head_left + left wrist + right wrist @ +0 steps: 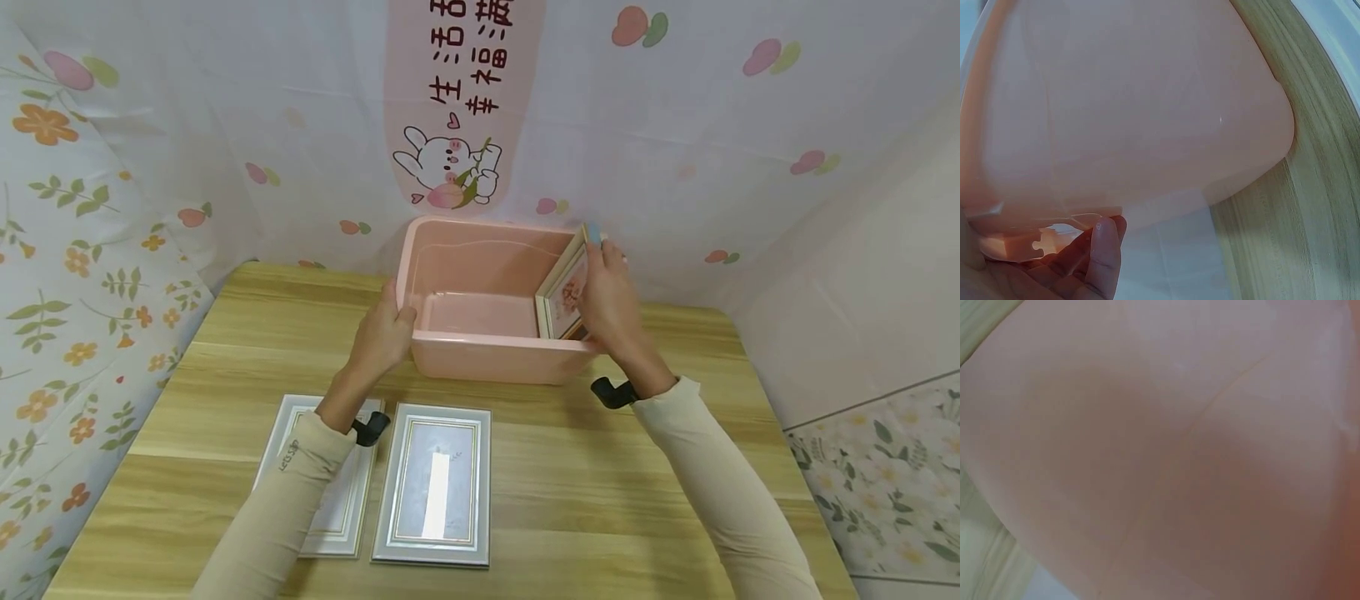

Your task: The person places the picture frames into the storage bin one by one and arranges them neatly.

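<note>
A pink plastic bin stands on the wooden table, near its far edge. My left hand grips the bin's front left corner, thumb over the rim. My right hand holds a picture frame upright inside the bin against its right wall. Two grey picture frames lie flat in front of the bin: one in the middle, one partly under my left sleeve. In the left wrist view the bin's outer wall fills the frame, with fingers under its rim. The right wrist view shows only pink blur.
A floral cloth backdrop with a rabbit picture hangs behind and to the left of the table. A white wall and patterned floor lie to the right. Bare tabletop shows right of the flat frames.
</note>
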`<state>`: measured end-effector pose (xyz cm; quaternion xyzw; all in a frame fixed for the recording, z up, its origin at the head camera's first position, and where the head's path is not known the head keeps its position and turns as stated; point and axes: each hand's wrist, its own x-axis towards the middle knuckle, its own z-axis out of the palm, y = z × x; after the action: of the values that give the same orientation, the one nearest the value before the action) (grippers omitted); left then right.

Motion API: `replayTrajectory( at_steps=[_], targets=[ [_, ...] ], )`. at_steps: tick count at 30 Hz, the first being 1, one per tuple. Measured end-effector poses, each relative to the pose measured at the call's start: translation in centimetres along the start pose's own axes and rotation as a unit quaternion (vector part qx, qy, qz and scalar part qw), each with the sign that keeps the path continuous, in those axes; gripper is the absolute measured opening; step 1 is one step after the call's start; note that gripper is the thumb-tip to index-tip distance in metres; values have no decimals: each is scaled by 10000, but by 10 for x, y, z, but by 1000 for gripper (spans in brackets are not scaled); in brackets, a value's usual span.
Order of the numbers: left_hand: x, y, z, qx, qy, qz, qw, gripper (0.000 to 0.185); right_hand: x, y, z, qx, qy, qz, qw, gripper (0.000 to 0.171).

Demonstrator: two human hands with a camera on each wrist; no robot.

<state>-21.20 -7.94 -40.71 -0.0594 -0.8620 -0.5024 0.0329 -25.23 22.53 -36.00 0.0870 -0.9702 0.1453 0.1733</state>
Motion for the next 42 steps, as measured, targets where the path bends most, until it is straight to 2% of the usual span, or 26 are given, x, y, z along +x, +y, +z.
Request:
replayTrajectory(
  at_steps=[6,9,15,18,29,37,42],
  targets=[
    [0,0,0,-59,-5,12,10000,49,0,-4,3,-943,-405,-204,9945,48],
    [1,-1,0,-69,-1,11,10000,50,-1,-6,3,-1221,-484,-216,9911,48],
    [1,-2,2,-80,34,6,10000,49,-4,-7,6,-1229,-866,307,9882,46],
    [1,-2,2,-40,19,-8,10000,49,-4,-7,6,-1233,-966,406,9868,46],
    [0,1,0,-4,-20,-53,10000,50,-7,-4,-1,-1028,-683,86,9923,53],
    [-1,2,0,38,-13,-32,10000,50,-12,-5,-11,-721,-935,-106,9929,60],
    [-1,2,0,81,-15,-57,9999,50,-16,-4,-14,-636,-891,-292,9936,60]
  ],
)
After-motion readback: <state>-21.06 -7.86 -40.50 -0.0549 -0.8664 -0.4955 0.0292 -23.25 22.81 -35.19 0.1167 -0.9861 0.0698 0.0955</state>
